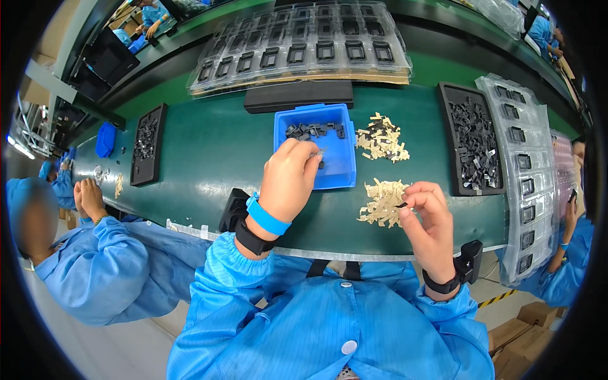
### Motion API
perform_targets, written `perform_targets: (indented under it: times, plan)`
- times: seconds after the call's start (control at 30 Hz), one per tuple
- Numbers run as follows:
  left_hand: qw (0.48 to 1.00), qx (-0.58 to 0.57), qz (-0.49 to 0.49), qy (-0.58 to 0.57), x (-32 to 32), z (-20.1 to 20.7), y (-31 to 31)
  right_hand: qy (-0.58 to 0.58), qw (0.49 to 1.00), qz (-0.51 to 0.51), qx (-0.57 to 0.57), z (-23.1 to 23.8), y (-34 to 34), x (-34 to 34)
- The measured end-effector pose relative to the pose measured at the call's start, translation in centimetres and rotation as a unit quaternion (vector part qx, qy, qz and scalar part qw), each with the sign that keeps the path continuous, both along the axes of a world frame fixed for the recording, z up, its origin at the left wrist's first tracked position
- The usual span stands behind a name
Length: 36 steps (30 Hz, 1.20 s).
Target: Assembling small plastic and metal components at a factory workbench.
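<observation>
My left hand [290,174] hangs over the blue bin [345,166], thumb and fingers pinched on a small greyish piece [319,152] whose kind I cannot make out. Dark small plastic parts [315,131] lie inside the bin toward its far side. To the right, my right hand [432,212] pinches a small black piece [401,205] between thumb and fingertips. That hand is at the edge of the nearer pile of cream-coloured strips [382,201]. A second pile of cream strips [384,140], mixed with dark bits, sits beyond it beside the bin.
A black tray of small dark parts [472,142] stands at the right, beside a clear blister tray [529,180] with black frames. Stacked blister trays [297,47] lie at the back, behind a black box [297,97]. A co-worker [107,253] sits at the left near another black tray [148,147].
</observation>
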<state>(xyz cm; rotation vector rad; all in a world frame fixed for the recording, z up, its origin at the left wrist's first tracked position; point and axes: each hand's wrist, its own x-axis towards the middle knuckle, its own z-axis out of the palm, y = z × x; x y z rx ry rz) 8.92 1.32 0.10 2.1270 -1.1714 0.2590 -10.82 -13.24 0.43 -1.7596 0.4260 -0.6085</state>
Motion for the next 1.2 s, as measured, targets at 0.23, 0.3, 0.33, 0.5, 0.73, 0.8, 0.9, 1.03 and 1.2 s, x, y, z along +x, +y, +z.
perform_targets:
  times: [0.23, 0.3, 0.33, 0.5, 0.73, 0.8, 0.9, 1.03, 1.2]
  plan:
    - [0.999, -0.036, -0.007, 0.035, 0.0, -0.4, -0.3, -0.006, 1.000, 0.006, 0.021, -0.3, 0.0, 0.1]
    - [1.000, 0.005, -0.013, -0.010, 0.4, -0.3, -0.3, -0.004, 1.000, 0.009, 0.016, -0.2, 0.0, 0.1]
    - [1.000, 0.005, -0.001, -0.001, 0.4, -0.2, -0.5, -0.002, 1.000, 0.009, 0.021, -0.1, 0.0, 0.2]
    - [0.996, -0.021, 0.029, 0.084, -0.3, 0.6, -1.2, -0.004, 1.000, 0.011, 0.026, -0.2, -0.3, 0.3]
    - [1.000, -0.005, -0.005, 0.010, 0.1, 0.3, -0.2, -0.007, 0.999, 0.023, 0.032, 0.0, 0.0, 0.2]
    - [0.999, -0.028, -0.006, 0.015, -0.4, 0.9, -0.3, -0.013, 0.999, 0.026, 0.028, 0.1, 0.0, 0.2]
    - [0.970, -0.118, 0.021, 0.212, -1.8, 2.1, 0.5, -0.013, 0.999, 0.016, 0.044, 0.4, 0.7, 0.3]
    - [0.807, -0.140, -0.077, 0.569, -3.7, 3.5, 3.1, -0.043, 0.980, 0.075, 0.180, 1.2, 1.9, 1.2]
    - [0.679, -0.164, -0.212, 0.684, -5.3, 2.9, 3.7, -0.063, 0.983, 0.149, 0.087, 1.8, 3.5, 2.2]
